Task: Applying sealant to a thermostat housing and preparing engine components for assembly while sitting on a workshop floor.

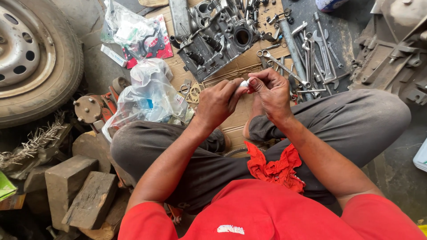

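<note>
Here we are pinching a small white tube (244, 84) between both hands.
Our left hand (216, 103) is gripping its body while our right hand (272, 92) is closed on its tip; beyond, the engine block (218, 38) is lying stripped on cardboard (235, 69), wrenches (311, 58) untouched.

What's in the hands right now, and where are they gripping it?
A small white tube-like thing, pinched between both hands: left hand around its body, right hand fingertips at its tip.
</note>
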